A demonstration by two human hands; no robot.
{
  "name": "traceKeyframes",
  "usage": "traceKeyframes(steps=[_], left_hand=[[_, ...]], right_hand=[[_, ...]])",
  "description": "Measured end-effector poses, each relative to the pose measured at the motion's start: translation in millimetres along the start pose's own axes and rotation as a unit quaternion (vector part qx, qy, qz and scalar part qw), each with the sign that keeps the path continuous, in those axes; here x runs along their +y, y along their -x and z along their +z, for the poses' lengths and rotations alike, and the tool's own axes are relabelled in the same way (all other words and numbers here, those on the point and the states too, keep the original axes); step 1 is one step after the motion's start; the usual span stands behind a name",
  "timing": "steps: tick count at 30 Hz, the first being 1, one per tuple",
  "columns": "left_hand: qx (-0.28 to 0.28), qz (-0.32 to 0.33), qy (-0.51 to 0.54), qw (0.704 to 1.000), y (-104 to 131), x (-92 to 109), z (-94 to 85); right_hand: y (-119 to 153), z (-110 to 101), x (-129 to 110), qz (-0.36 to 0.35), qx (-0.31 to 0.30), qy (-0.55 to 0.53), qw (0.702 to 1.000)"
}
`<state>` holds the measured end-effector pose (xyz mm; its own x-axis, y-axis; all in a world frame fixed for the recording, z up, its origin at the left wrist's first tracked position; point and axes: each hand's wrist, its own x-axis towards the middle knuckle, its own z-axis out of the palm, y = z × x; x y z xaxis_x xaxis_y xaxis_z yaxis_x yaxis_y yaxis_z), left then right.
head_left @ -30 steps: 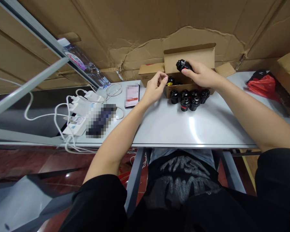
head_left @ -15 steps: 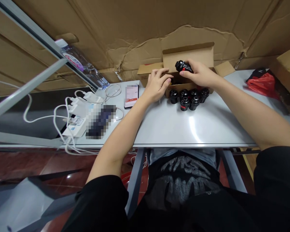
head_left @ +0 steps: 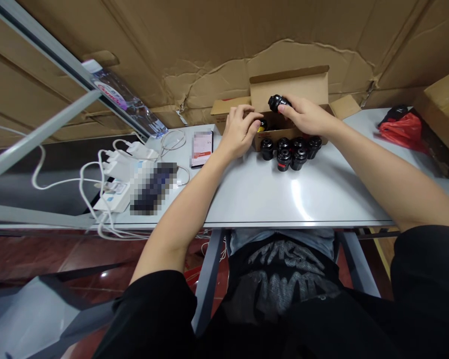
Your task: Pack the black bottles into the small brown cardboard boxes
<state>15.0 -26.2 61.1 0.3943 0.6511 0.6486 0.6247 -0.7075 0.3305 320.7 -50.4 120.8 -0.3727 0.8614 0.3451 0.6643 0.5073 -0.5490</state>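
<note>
My right hand (head_left: pixel 302 113) is closed around a black cylindrical part (head_left: pixel 275 103) with a ridged end, held tilted above an open cardboard box (head_left: pixel 288 86). My left hand (head_left: pixel 238 130) rests at the left side of the box, its fingers bent over the edge and apart. Close to those fingertips, a black part with a yellow band (head_left: pixel 262 125) shows inside the box; the rest of the contents is mostly hidden. In front of the box, several similar black parts (head_left: pixel 298 158) stand upright in a cluster, one of them with a red mark (head_left: pixel 283 164).
To the left lie a phone (head_left: pixel 202 148) with a lit screen, a pixelated dark object (head_left: pixel 154 188), and a white power strip (head_left: pixel 114 197) with tangled cables. A water bottle (head_left: pixel 125 99) leans behind the metal frame. At right are a red bag (head_left: pixel 401 130) and another carton (head_left: pixel 443 112).
My right hand has shifted the black part slightly left and down toward the box. The left hand has moved a little, showing more of the yellow-banded part. The whole view has shifted slightly.
</note>
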Motion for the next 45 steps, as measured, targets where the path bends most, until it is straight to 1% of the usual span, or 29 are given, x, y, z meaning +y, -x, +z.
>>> traceKeyframes(steps=[3, 5, 8, 13, 16, 19, 21, 24, 27, 30, 34, 38, 40, 42, 45], left_hand=[[0.08, -0.028, 0.042, 0.996, -1.6, -2.8, -0.3], [0.105, -0.049, 0.083, 0.99, -1.4, -2.5, -0.4], [0.11, -0.075, 0.136, 0.982, 1.1, -1.4, 3.6], [0.118, -0.103, 0.185, 0.97, 6.4, -10.4, 21.6], [0.111, -0.119, 0.212, 0.964, 8.5, -19.3, 31.8], [0.086, -0.137, 0.238, 0.958, 10.0, -25.5, 38.6], [0.071, -0.161, 0.249, 0.952, 10.5, -27.5, 41.8], [0.057, -0.19, 0.262, 0.944, 10.2, -27.7, 44.8], [0.043, -0.19, 0.271, 0.943, 9.7, -24.4, 44.2], [0.03, -0.19, 0.268, 0.944, 9.6, -19.6, 41.4], [0.032, -0.194, 0.271, 0.942, 9.9, -19.2, 40.7], [0.046, -0.187, 0.273, 0.943, 10.5, -25.5, 42.6], [0.042, -0.183, 0.266, 0.945, 10.7, -27.5, 42.9], [0.035, -0.183, 0.261, 0.947, 10.9, -27.6, 42.6], [0.04, -0.189, 0.267, 0.944, 10.9, -24.5, 41.6]], right_hand=[[-1.7, 1.7, 3.7, -0.006, 0.002, -0.001, 1.0], [-2.1, 2.3, 6.3, -0.021, 0.006, -0.009, 1.0], [-1.5, 1.9, 9.7, -0.03, 0.01, -0.003, 0.999], [1.3, -0.4, 8.3, -0.014, 0.007, 0.005, 1.0], [4.2, -2.0, 1.7, 0.001, 0.007, -0.017, 1.0], [7.7, -4.4, -6.5, 0.027, -0.003, -0.015, 1.0], [9.4, -5.8, -10.9, 0.036, -0.009, -0.007, 0.999], [10.3, -6.3, -14.3, 0.018, -0.014, 0.0, 1.0], [9.8, -5.5, -14.5, -0.003, -0.013, -0.008, 1.0], [9.3, -5.1, -12.5, 0.002, -0.01, -0.014, 1.0], [9.1, -5.9, -8.8, -0.011, -0.016, -0.009, 1.0], [9.6, -6.9, -9.9, 0.008, -0.022, -0.006, 1.0], [9.9, -7.2, -12.8, 0.024, -0.019, -0.008, 1.0], [10.1, -7.6, -16.0, 0.032, -0.016, -0.012, 0.999], [9.8, -8.1, -18.9, 0.033, -0.022, -0.01, 0.999]])
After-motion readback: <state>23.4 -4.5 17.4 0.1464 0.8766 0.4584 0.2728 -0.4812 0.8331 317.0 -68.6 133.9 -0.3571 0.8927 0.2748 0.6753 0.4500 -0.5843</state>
